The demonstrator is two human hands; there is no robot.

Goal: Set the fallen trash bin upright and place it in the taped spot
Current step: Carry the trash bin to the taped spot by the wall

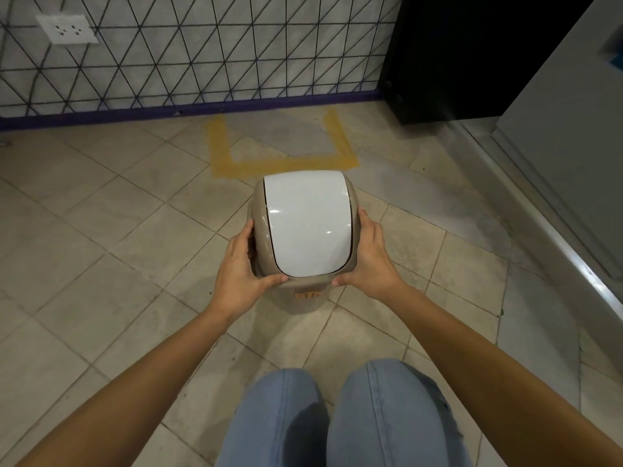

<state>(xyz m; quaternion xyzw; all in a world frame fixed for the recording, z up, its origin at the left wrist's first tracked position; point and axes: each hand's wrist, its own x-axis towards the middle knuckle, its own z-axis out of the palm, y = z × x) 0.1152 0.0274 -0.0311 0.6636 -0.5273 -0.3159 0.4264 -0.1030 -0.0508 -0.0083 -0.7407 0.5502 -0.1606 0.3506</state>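
Two hands clamp one trash bin (305, 230) between them, upright, seen from above. Left hand (240, 264) wraps the bin's left flank: fingers curled round the beige side, thumb laid along the near lower rim. The bin sits directly right of that palm, touching it. Its white swing lid (306, 227) faces up, beige collar showing either side. An orange sticker (307, 294) shows on the body just below the lid, between the two thumbs. Right hand (367, 261) mirrors the grip on the right flank, fingers cupped round the side, thumb tip pressed at the near rim. Both forearms reach forward from the lower corners, converging on the bin; wrists roughly straight. Knees in blue jeans (337, 416) sit below, between the arms.

Beyond the fingertips, just past the bin's far edge, lies the yellow taped spot (290, 161), a three-sided outline open toward the wall (202, 55). The bin is outside it, on the near side; whether it rests on the tiled floor (101, 230) or is lifted, cannot tell. Open tiles left of the left hand. Right of the right hand, a metal threshold (539, 210) runs diagonally, with a dark cabinet (472, 62) further off beside the tape.
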